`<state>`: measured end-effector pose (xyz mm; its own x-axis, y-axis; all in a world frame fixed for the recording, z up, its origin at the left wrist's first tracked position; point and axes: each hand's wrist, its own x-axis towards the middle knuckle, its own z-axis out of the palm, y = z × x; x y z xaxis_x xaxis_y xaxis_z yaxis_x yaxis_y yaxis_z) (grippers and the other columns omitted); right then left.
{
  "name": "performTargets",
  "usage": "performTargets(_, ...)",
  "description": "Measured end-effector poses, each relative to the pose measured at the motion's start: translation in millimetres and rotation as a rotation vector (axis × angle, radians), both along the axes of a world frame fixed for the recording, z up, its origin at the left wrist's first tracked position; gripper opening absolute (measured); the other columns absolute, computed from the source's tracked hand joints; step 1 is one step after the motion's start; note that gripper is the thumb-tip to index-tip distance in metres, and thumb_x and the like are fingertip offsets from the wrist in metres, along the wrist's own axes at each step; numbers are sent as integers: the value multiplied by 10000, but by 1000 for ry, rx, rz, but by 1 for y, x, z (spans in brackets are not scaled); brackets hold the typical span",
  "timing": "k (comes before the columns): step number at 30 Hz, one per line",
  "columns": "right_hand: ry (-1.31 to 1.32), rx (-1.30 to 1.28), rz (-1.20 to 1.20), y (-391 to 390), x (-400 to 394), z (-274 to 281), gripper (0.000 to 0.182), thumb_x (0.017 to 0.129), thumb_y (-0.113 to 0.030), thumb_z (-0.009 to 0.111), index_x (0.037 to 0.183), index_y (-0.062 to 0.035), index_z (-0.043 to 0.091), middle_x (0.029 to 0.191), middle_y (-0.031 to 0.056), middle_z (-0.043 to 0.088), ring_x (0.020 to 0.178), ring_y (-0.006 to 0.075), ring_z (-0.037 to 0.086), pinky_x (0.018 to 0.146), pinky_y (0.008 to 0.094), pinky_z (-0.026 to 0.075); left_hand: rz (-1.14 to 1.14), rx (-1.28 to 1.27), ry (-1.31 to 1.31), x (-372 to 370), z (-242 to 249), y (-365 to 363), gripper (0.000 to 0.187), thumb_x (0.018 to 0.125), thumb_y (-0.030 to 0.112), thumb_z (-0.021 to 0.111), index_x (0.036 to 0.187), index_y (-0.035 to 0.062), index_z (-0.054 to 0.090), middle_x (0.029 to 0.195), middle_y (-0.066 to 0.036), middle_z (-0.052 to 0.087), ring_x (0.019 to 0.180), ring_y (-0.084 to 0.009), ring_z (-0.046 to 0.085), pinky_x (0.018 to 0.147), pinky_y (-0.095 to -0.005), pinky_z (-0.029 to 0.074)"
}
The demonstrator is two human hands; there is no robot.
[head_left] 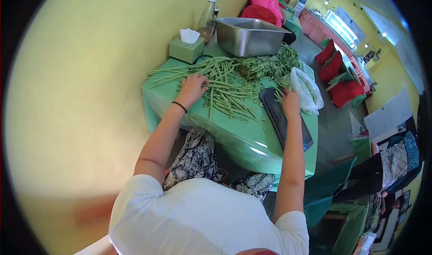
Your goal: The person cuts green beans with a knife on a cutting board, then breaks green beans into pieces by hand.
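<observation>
A loose heap of long green beans covers the middle of the table. My left hand, with a dark band on the wrist, rests at the heap's left side, its fingers curled over some of the beans. My right hand is over the far end of a dark oblong tray, fingers drawn together. Short green bean pieces show beside its fingertips; what the fingers grip is partly hidden. Touching distance to the right lies a clear plastic bag with green pieces in it.
Behind the beans are leafy greens, a deep steel pan, a tissue box and a glass bottle. A green cover drapes the table. A yellow wall is at left; people and red chairs are beyond.
</observation>
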<state>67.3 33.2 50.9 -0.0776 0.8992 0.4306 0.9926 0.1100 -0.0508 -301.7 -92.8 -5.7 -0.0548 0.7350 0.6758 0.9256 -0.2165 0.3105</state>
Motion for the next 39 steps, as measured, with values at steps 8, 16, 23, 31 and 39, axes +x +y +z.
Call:
performTargets(8, 309, -155, 872, -46, -149, 14, 248, 818, -116, 628, 1062, -71, 637, 977, 139, 563, 849, 345, 572, 766, 407, 482, -296, -118, -465, -19, 35, 10, 145, 836, 112, 627, 967, 77, 577, 853, -13, 597, 715, -147, 533, 686, -268, 437)
performTargets(16, 27, -363, 873, -27, -192, -9, 257, 828, -129, 617, 1071, -49, 595, 1006, 142, 574, 892, 365, 581, 780, 410, 489, -225, -5, -845, -38, 51, 2, 142, 914, 156, 570, 992, 40, 543, 824, -32, 582, 701, -128, 504, 654, -254, 423)
performTargets(23, 96, -243, 872, -14, -171, 7, 256, 843, -140, 602, 1076, -37, 578, 986, 143, 604, 882, 371, 588, 769, 413, 484, -103, -386, -634, 11, 38, -23, 279, 838, 245, 636, 939, 3, 540, 793, -129, 621, 679, -269, 577, 642, -351, 472)
performTargets(31, 416, -424, 726, -1, -112, 46, 162, 883, -75, 516, 1026, -11, 555, 854, 86, 618, 703, 233, 569, 697, 343, 461, -93, -451, -475, 24, 32, -5, 257, 760, 181, 640, 907, -12, 555, 823, -162, 652, 729, -353, 613, 668, -403, 494)
performTargets(39, 578, -400, 579, -10, -28, 57, 254, 876, -96, 508, 1112, -10, 542, 875, 92, 650, 713, 248, 578, 690, 339, 466, -27, -360, -437, -2, 44, 48, 264, 778, 186, 643, 920, -26, 574, 843, -169, 660, 738, -357, 619, 683, -411, 497)
